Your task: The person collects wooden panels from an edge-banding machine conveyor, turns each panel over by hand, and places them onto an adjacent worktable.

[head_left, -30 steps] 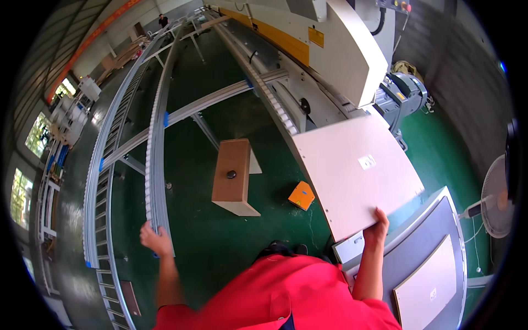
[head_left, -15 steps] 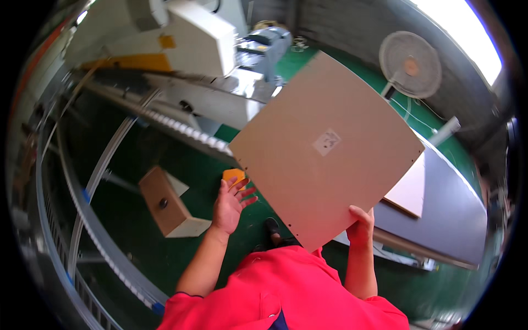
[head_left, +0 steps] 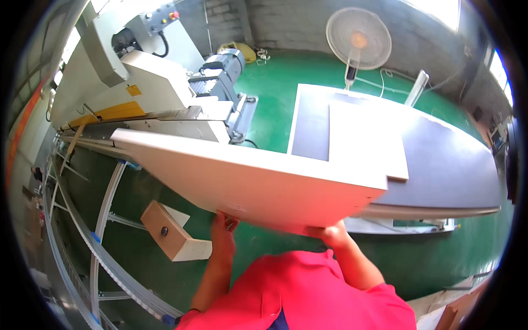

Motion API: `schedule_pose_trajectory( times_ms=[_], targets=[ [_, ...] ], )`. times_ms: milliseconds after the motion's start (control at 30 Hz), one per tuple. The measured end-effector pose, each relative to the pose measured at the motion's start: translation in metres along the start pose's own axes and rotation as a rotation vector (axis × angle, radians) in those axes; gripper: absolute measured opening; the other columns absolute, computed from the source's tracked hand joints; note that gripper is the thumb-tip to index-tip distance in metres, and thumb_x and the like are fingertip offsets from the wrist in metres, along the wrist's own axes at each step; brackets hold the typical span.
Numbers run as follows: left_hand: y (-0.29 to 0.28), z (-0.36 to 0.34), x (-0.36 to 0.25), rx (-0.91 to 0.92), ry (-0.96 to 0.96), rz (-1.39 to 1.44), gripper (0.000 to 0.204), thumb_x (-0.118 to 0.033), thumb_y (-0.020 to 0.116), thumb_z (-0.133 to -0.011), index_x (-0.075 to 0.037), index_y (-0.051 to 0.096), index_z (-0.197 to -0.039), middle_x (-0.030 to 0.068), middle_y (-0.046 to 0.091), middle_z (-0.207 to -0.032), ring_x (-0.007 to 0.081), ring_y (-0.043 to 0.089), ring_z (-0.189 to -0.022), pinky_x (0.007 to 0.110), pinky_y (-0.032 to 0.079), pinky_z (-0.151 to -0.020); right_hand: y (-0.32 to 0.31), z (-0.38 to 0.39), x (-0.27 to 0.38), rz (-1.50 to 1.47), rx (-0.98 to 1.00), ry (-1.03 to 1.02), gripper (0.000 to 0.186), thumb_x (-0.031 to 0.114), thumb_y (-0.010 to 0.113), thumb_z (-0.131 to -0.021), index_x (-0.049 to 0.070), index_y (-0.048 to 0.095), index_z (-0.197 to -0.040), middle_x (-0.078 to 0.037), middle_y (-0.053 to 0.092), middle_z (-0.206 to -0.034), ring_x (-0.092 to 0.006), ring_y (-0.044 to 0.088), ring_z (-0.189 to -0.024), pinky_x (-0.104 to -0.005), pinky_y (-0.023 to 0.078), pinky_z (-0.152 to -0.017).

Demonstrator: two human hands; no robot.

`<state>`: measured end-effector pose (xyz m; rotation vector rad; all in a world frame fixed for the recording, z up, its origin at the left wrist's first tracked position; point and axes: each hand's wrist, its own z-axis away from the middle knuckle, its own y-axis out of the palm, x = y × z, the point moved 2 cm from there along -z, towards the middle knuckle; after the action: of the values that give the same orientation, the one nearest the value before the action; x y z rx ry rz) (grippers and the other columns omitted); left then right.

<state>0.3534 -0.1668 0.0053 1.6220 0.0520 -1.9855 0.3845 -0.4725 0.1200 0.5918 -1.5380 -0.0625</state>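
A pale, flat furniture panel (head_left: 242, 179) is tilted up in front of me, its long far edge running from upper left to lower right. At its near edge, right of middle, my right hand (head_left: 334, 235) grips it. Further left, my left hand (head_left: 222, 231) is curled at the panel's lower edge, with some fingertips hidden by the board. Small dark holes show near the panel's right corner. Beyond, another pale panel (head_left: 366, 140) lies on a dark-topped table (head_left: 445, 165).
A large white machine (head_left: 148, 82) with a motor (head_left: 220, 74) stands at the far left. Curved metal roller rails (head_left: 104, 258) run along the left. A wooden box (head_left: 170, 234) sits on the green floor. A fan (head_left: 358, 39) stands behind the table.
The panel has tipped from facing me to a flatter angle and swung left. My left hand, open and apart before, is now at its lower edge. The view has turned toward the table.
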Motion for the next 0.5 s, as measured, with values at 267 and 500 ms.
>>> schedule_pose_trajectory(
  times_ms=[267, 500],
  targets=[
    [0.017, 0.039, 0.056, -0.108, 0.087, 0.126, 0.055, -0.059, 0.039, -0.098, -0.012, 0.053, -0.120, 0.0016, 0.058, -0.105, 0.0163, 0.055, -0.096, 0.035, 0.043, -0.087, -0.045, -0.002, 0.020, -0.035, 0.395, 0.030, 0.021, -0.007, 0.067, -0.078, -0.002, 0.066, -0.099, -0.001, 0.063, -0.089, -0.0076, 0.054, -0.081, -0.0264, 0.047, -0.073],
    [0.076, 0.087, 0.091, -0.184, -0.037, 0.142, 0.047, -0.060, 0.042, -0.096, -0.019, 0.057, -0.113, -0.0035, 0.056, -0.093, 0.0134, 0.052, -0.086, 0.032, 0.042, -0.079, -0.102, 0.027, 0.035, -0.034, 0.424, 0.049, 0.026, -0.008, 0.065, -0.077, -0.004, 0.065, -0.103, -0.001, 0.063, -0.091, -0.0070, 0.053, -0.083, -0.0249, 0.047, -0.076]
  ],
)
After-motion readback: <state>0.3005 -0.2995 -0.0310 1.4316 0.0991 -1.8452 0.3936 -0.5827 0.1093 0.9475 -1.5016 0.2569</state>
